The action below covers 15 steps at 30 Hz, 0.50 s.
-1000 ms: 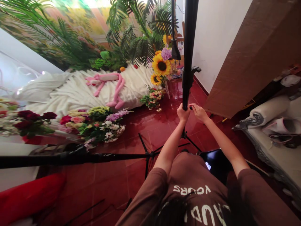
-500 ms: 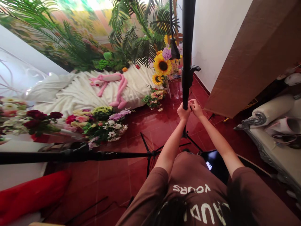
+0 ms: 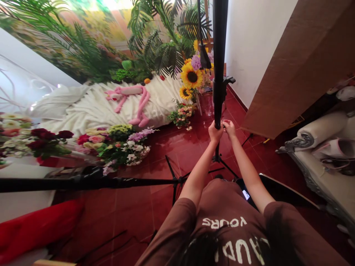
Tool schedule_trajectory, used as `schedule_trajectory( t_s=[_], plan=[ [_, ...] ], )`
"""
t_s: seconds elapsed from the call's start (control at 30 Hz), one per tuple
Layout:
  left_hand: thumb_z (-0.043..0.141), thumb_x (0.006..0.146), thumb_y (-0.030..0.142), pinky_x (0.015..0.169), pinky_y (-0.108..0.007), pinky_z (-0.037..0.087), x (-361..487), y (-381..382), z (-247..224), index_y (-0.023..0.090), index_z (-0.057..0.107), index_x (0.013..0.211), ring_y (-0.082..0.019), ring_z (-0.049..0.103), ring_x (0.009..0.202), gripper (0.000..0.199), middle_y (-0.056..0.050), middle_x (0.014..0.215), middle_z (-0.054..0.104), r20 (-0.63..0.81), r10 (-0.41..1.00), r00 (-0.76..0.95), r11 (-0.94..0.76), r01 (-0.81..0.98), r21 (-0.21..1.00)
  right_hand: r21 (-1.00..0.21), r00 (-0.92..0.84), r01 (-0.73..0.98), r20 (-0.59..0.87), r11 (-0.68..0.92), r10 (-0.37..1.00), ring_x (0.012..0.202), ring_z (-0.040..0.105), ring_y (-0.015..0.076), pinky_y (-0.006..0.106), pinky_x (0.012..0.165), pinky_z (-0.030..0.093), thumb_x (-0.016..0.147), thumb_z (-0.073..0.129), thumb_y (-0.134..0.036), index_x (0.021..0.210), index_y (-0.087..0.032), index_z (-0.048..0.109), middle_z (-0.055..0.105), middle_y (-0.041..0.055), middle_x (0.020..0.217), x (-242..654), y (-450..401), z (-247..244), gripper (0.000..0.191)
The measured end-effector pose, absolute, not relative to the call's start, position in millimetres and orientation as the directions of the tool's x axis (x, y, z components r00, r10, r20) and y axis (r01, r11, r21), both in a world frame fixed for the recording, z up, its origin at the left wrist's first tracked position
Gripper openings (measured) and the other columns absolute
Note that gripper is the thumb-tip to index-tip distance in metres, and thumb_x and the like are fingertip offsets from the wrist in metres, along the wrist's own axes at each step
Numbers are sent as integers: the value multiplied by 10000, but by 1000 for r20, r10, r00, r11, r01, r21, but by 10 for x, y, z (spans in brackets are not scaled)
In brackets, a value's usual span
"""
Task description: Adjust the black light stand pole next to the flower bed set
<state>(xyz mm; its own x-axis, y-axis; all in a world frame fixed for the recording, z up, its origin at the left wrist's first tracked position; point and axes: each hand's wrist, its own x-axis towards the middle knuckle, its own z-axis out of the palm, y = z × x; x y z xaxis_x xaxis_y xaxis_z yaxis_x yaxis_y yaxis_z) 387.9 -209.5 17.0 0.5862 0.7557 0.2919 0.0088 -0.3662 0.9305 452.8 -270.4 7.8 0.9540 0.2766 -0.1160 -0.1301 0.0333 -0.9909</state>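
Pole (image 3: 219, 55): black, passing down through the left hand (image 3: 215, 132); above both hands, a lever (image 3: 230, 79) juts out on its right side.
Left hand: fingers wrapped around the pole and clamped on it.
Right hand (image 3: 230, 129): just beside the left, fingers bent and drawn close together at a small dark part (image 3: 224, 126) by the pole; whether they grip it, I cannot tell.
Hidden: the gripped stretch of pole, behind the left hand; the right fingertips are too small to make out.
Cut off: the pole's top, at the upper edge of the view, and the near end of a second stand (image 3: 149, 182), at the left edge.
Plug (image 3: 205, 61): hanging just left of the pole.
Changed: compared with the first frame, the right forearm is drawn inward and stands steeper, while the left hand stays on the pole.
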Motion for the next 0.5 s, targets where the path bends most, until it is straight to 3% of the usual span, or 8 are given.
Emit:
schedule_trajectory(
  t_s=[0.13,0.23,0.37,0.5],
  plan=[
    [615,837,401,602,-217,405,3863,-2113,181,166,628,826,-118,569,605,235,-25,714,650,292,758,583,-365,8,931,-972,962,-29,37,232,272,717,613,95,201,677,492,721,674,-326,991,-208,489,611,-31,787,4523,-2694,23,348],
    [592,861,365,629,-219,420,3851,-2139,205,165,636,854,-129,604,655,206,-37,758,673,287,764,578,-364,17,931,-952,957,-65,25,299,288,667,601,89,205,683,496,748,658,-501,992,-221,467,578,-49,739,4491,-2676,3,417],
    [587,867,374,629,-221,418,3845,-2153,215,170,630,841,-135,610,663,210,-31,749,665,280,771,572,-369,44,928,-947,961,-123,-39,297,274,636,595,94,207,649,494,792,422,-776,962,-230,446,551,-44,701,4414,-2639,-2,573],
    [583,867,404,611,-220,407,3849,-2162,201,179,619,835,-130,594,644,230,-18,724,644,265,785,560,-356,58,933,-929,976,-126,-54,347,210,624,592,98,204,624,489,776,251,-866,883,-232,434,537,-34,673,4350,-2591,0,669]
  ],
)
